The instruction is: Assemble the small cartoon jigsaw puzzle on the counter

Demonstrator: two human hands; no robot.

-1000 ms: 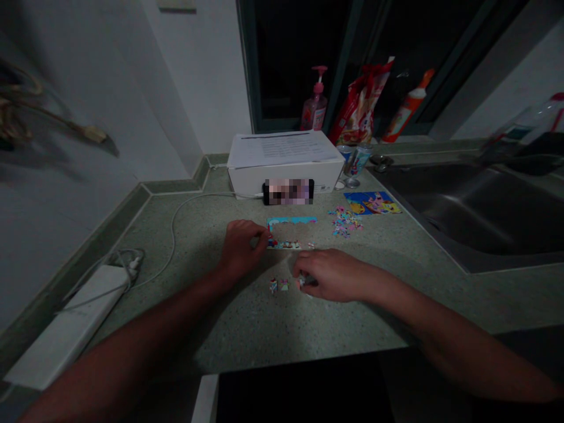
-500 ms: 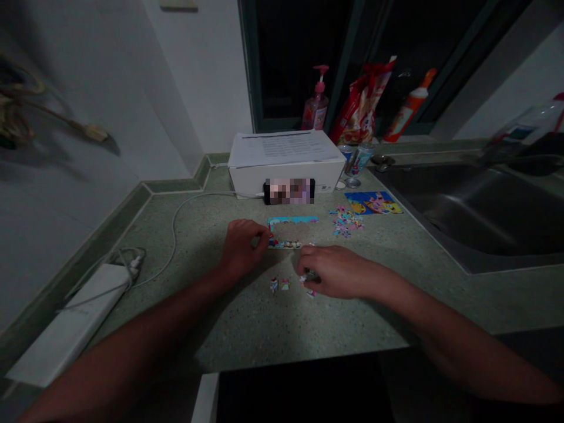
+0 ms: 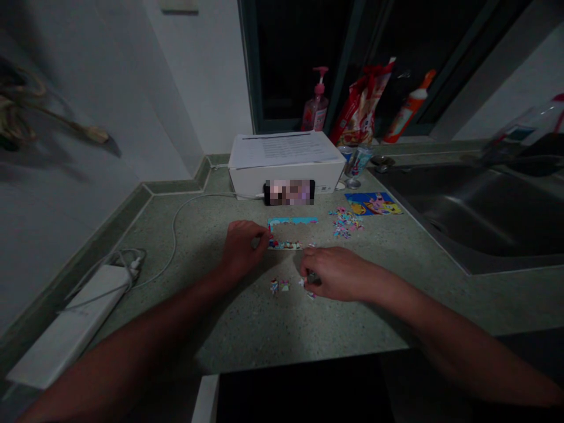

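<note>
Part of a jigsaw puzzle (image 3: 293,221) lies on the counter, with a blue top strip, a left side and a colourful bottom row joined round a bare middle. At its left edge my left hand (image 3: 244,245) is closed in a pinch; what the fingertips hold, if anything, is hidden. Below the bottom row, my right hand (image 3: 335,273) has thumb and fingers curled together at a small whitish puzzle piece (image 3: 302,282). Another loose piece (image 3: 311,295) shows partly under that hand. Two more pieces, one dark and mixed (image 3: 274,286) and one greenish (image 3: 285,285), lie left of it.
A pile of puzzle pieces (image 3: 346,222) and a cartoon picture card (image 3: 374,203) lie at right, beside the sink (image 3: 497,211). Behind the puzzle, a phone (image 3: 288,192) leans on a white box (image 3: 247,179). Its cable runs to a power strip (image 3: 74,323) at left.
My right hand has shifted very slightly right and down near the loose pieces. The left hand holds still at the puzzle's left edge.
</note>
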